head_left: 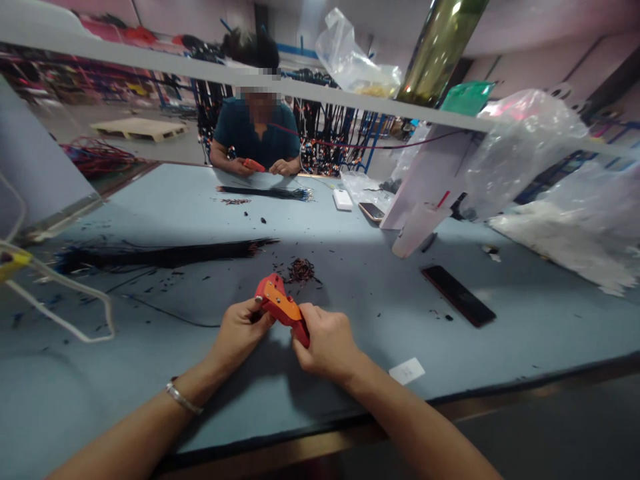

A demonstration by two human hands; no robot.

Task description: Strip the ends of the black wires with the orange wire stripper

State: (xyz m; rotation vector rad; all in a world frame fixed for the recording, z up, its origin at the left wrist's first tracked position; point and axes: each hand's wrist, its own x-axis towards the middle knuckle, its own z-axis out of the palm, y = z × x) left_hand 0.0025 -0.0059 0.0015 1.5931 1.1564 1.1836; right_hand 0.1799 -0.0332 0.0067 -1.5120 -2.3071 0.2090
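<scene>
The scrap pile (302, 271) blocks beyond the tool (283, 304); room opens toward the dark phone (459, 295).

Left hand (245, 328) pinching, right hand (324, 339) gripping, both forearms (143, 423) slanting inward

Covered, cropped, unreadable
The right hand (327, 341) partly covers the red-orange tool (283, 304); the thin wire (175, 316) vanishes at the left hand (243, 330); a greenish cylinder (440, 50) leaves the top edge; marks on the white slip (407, 371) are unreadably small
</scene>
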